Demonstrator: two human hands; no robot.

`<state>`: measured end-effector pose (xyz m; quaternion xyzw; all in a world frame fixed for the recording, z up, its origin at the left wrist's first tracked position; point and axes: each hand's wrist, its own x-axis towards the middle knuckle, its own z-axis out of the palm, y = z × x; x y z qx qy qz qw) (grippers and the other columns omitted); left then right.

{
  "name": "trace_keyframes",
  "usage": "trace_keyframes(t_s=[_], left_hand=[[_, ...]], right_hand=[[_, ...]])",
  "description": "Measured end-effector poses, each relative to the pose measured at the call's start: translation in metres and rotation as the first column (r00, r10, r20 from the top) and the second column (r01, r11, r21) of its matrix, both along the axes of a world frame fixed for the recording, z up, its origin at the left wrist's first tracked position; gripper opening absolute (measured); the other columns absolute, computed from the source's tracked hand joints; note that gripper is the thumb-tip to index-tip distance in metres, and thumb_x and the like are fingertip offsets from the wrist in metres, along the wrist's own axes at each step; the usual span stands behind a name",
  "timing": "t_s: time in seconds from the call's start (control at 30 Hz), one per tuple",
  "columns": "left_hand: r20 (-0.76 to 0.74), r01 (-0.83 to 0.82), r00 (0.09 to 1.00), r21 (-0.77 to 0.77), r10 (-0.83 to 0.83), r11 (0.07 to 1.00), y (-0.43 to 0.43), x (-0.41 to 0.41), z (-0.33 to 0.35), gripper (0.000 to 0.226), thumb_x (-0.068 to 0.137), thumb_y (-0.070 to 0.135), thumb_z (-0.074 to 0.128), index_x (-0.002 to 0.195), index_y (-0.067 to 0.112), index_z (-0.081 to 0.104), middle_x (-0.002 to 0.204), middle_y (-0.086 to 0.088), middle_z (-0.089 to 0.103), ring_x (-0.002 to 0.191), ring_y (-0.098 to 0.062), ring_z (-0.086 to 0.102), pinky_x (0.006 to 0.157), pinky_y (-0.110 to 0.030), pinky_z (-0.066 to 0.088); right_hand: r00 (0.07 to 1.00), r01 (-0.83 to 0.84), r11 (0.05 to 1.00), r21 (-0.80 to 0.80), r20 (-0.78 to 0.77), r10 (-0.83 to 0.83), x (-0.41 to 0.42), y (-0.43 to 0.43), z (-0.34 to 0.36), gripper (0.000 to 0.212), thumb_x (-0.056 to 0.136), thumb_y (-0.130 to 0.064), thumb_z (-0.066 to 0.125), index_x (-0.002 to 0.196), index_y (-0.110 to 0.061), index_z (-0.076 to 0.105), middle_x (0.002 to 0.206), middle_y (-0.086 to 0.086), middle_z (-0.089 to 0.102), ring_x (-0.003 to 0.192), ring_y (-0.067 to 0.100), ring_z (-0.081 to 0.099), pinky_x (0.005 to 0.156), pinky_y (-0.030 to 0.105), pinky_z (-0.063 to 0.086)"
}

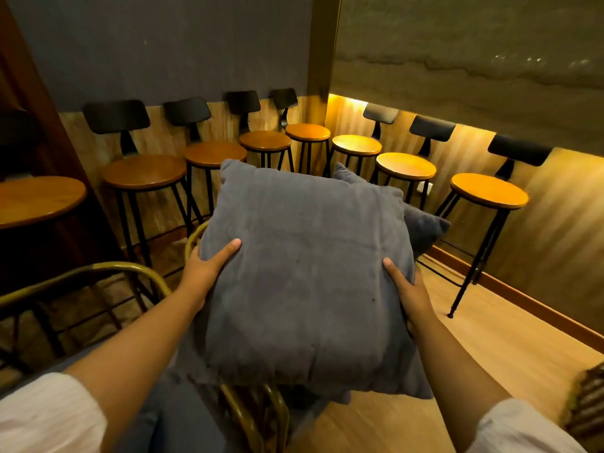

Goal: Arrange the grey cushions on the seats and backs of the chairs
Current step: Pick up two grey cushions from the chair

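A large square grey cushion (304,273) fills the middle of the view, held flat in front of me. My left hand (207,268) grips its left edge and my right hand (407,291) grips its right edge. Behind it a second grey cushion (425,228) pokes out at the right, mostly hidden. Under the held cushion stands a chair with a curved golden metal frame (248,416). Another golden-framed chair (98,273) is at the left, and a grey cushion (176,416) lies below my left arm.
Several bar stools with round wooden seats and black backs line both walls, such as the stool (145,173) on the left and the stool (488,191) on the right. A round wooden table (32,199) is at far left. Wooden floor (510,341) stretches to the right.
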<state>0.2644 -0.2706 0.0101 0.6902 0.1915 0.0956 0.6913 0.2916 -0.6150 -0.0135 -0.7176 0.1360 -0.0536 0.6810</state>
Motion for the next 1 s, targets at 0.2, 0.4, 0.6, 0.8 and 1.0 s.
trace_keyframes(t_s=[0.2,0.4,0.6,0.8,1.0], left_hand=[[-0.016,-0.031,0.999,0.024,0.031,0.999,0.004,0.102,-0.025,0.077,0.07,0.044,0.076,0.138,0.027,0.043,0.137,-0.002,0.053,0.122,-0.028,0.053,0.095,-0.042,0.045],[-0.172,-0.067,0.982,0.087,0.082,0.994,0.01,0.168,-0.061,0.09,0.065,0.052,0.076,0.142,0.029,0.036,0.141,-0.002,0.049,0.126,-0.031,0.05,0.102,-0.048,0.043],[-0.315,-0.071,0.93,0.349,0.189,0.934,0.015,0.184,-0.094,0.114,0.056,0.072,0.067,0.147,0.043,0.006,0.155,-0.014,0.024,0.138,-0.042,0.032,0.11,-0.058,0.03],[-0.417,-0.003,0.885,0.443,0.209,0.896,0.021,0.186,-0.1,0.106,0.06,0.075,0.058,0.148,0.04,0.012,0.152,-0.017,0.027,0.133,-0.045,0.036,0.108,-0.056,0.034],[-0.354,-0.031,0.886,0.598,0.299,0.801,0.0,0.162,-0.095,0.089,0.077,0.073,0.042,0.149,0.027,0.019,0.147,-0.019,0.038,0.13,-0.044,0.04,0.105,-0.056,0.036]], right_hand=[[0.997,-0.034,0.999,-0.036,-0.064,0.032,0.113,0.008,-0.027,0.083,0.074,-0.057,0.065,0.145,-0.028,0.032,0.148,0.001,0.041,0.133,0.029,0.041,0.105,0.044,0.035],[0.982,-0.107,0.992,-0.074,-0.167,0.093,0.199,0.021,-0.075,0.079,0.079,-0.052,0.063,0.145,-0.023,0.033,0.15,0.005,0.04,0.134,0.03,0.04,0.107,0.043,0.033],[0.981,-0.135,0.986,-0.097,-0.154,0.119,0.221,0.034,-0.109,0.092,0.069,-0.064,0.066,0.145,-0.029,0.03,0.151,0.002,0.037,0.136,0.028,0.039,0.109,0.041,0.034],[0.97,-0.183,0.97,-0.162,-0.193,0.15,0.225,0.036,-0.121,0.093,0.072,-0.064,0.062,0.148,-0.029,0.022,0.154,0.006,0.032,0.138,0.031,0.035,0.112,0.045,0.031],[0.961,-0.253,0.857,-0.449,-0.221,0.167,0.21,0.032,-0.099,0.082,0.087,-0.056,0.048,0.151,-0.022,0.01,0.157,0.015,0.02,0.139,0.04,0.029,0.112,0.049,0.026]])
